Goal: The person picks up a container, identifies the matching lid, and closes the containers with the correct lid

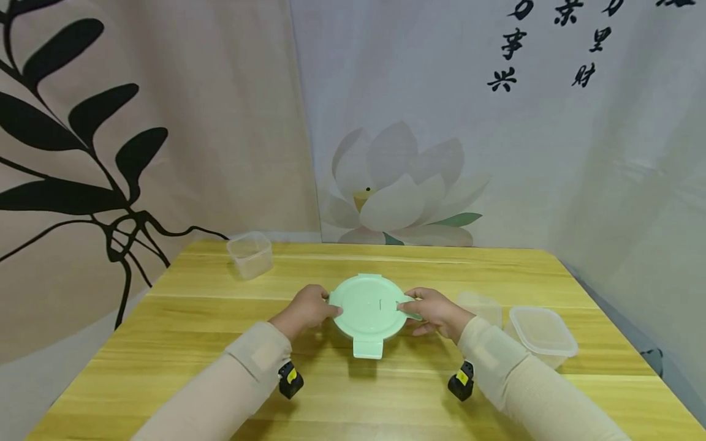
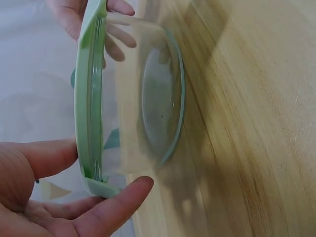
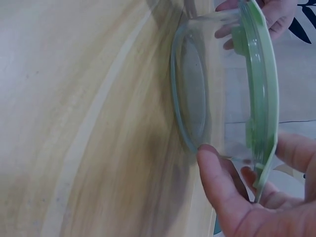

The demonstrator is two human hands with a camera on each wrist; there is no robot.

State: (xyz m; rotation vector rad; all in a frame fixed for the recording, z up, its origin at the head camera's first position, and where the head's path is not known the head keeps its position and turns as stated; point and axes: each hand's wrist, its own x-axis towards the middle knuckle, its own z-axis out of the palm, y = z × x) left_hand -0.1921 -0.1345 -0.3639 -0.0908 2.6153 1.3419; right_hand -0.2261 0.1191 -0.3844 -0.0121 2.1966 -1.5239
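A: Green lid point(image 1: 364, 303) on a round glass bowl point(image 2: 140, 103), centre of the head frame. Seated on the table point(image 1: 342, 407)?

B: Lid looks near level. Base is against the wood or just above it; from where I stand, cannot tell which.

A: Grip?

B: Both engaged. Left hand point(image 1: 309, 309) pinches the lid at its left latch point(image 2: 101, 188); right hand point(image 1: 438, 311) has thumb and fingers about the right latch point(image 3: 261, 180).

A: Weak point?

B: Support, I'd judge. The hold is on lid and latches, no finger seen under the glass. If the lid is not locked and both hands rise, the bowl could drop away.

A: Second fault: uneven pull. One side lifts first, the lid tilts, and the seal jams or frees with a jerk.

B: Noted. Front latch point(image 1: 368, 348), below centre: cannot tell whether it is fastened. Forced while hooked, its hinge could strain.

A: Further out?

B: Right sleeve point(image 1: 499, 358) overlaps the near tub point(image 1: 543, 334), right of frame; contact unclear. An elbow swing might knock it, or the pale tub point(image 1: 486, 307) beside it.

A: Left tub point(image 1: 250, 256), left of centre?

B: Well apart from the hands. Low risk.
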